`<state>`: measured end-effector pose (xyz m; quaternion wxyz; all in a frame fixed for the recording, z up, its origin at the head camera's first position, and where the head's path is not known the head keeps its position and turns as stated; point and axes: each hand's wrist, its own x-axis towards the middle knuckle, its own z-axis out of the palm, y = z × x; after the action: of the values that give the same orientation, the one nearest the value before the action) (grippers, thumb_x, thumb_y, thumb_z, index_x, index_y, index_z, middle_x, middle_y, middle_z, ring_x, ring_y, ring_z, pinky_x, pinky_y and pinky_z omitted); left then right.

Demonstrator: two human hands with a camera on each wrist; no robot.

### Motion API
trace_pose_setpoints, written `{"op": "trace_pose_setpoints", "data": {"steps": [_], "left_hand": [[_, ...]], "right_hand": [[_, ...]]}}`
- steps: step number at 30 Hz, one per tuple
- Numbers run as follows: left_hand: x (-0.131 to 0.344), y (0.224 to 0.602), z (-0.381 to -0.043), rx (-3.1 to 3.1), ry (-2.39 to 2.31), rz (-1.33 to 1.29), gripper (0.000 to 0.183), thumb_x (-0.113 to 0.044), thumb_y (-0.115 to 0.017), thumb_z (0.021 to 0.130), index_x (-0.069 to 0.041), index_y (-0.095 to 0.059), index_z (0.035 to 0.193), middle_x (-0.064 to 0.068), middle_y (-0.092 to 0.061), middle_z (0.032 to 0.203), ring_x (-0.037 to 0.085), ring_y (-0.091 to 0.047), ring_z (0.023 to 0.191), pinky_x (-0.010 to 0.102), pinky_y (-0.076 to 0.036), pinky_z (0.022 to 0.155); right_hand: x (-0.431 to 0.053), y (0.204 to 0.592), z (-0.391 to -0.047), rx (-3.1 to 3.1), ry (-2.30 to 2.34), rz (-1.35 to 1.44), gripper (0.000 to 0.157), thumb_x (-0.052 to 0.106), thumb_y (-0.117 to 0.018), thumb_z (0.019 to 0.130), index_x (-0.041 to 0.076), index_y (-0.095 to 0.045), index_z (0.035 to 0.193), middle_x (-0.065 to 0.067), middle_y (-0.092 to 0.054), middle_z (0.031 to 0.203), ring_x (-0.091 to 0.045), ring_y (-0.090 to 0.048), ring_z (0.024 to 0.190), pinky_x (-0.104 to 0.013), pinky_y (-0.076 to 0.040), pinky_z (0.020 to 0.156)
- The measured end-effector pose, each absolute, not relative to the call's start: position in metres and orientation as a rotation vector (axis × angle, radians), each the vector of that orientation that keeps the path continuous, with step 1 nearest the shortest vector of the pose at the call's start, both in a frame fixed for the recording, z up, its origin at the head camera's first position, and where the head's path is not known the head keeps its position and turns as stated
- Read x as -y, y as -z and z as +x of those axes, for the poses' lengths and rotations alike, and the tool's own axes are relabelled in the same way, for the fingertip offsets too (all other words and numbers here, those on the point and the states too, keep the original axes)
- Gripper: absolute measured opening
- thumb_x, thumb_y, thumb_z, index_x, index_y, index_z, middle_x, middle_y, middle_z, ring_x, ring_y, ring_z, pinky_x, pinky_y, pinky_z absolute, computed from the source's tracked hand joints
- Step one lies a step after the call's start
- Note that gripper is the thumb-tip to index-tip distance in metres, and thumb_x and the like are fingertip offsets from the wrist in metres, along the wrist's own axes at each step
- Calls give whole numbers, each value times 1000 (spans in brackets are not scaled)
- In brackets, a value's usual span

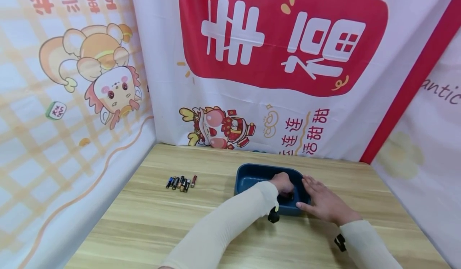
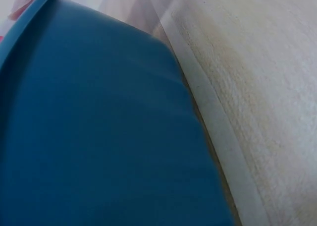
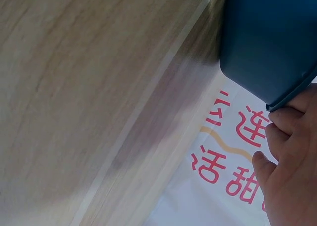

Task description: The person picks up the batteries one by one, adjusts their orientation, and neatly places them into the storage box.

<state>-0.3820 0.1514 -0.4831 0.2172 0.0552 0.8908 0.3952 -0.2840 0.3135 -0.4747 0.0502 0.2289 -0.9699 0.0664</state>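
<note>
A: Reaching where with the left grip (image 1: pixel 283 183)?

B: Down into the blue bin (image 1: pixel 248 175), fingers curled toward its floor. Cannot tell whether clenched or grasping something; too hidden beneath the knuckles.

A: And with the right grip (image 1: pixel 325 201)?

B: Resting on the bin's right-hand rim, fingers outstretched and loose, thumb toward the near side. Call it released, though touching. From the right wrist, see fingertips against that same rim; from the left wrist, mostly the bin's outer wall.

A: Spot any batteries (image 1: pixel 175 183)?

B: Yes, to the left of the bin, well apart from it. Lying close together in a bunch on the counter (image 1: pixel 144 221), with a red battery (image 1: pixel 194 180) just beside, on the side nearer the bin.

A: Anything around the bin?

B: Look behind it for a white cloth (image 1: pixel 158 41), printed with a big red patch (image 1: pixel 273 45). Also see, at the bin's near side, a black device (image 1: pixel 273 215) by the left wrist.
</note>
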Motion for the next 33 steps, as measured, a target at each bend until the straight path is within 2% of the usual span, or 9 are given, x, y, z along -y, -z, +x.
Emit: {"op": "trace_pose_setpoints", "data": {"steps": [14,22,29,33], "left_hand": [[-143,481,-380,-2344,-1246,109,9,-1,-69,87,2,-65,95,9,-62,80,23,-66,60,33,-58,54],[-132,477,-374,-2292,-1312,132,9,3,-69,86,1,-62,81,12,-63,76,23,-67,64,32,-59,56],[-116,466,-367,-2216,-1383,198,5,0,-69,87,2,-66,84,17,-66,86,28,-67,74,37,-60,64],[-105,459,-365,-2163,-1427,243,5,-3,-68,89,1,-68,86,19,-68,89,29,-68,74,38,-60,64]], "right_hand": [[-314,476,-285,2958,-222,687,92,66,-48,92,-5,-31,148,-20,-27,155,-37,-22,143,-55,-21,114],[-316,479,-285,2988,-213,666,95,71,-45,90,-3,-31,149,-18,-26,156,-35,-21,143,-54,-19,115],[-317,479,-285,3009,-219,670,95,70,-45,91,-5,-31,148,-19,-26,155,-37,-21,143,-55,-20,115],[-317,477,-287,3014,-202,666,94,68,-47,91,-5,-31,148,-20,-25,156,-37,-21,143,-55,-20,115]]}}
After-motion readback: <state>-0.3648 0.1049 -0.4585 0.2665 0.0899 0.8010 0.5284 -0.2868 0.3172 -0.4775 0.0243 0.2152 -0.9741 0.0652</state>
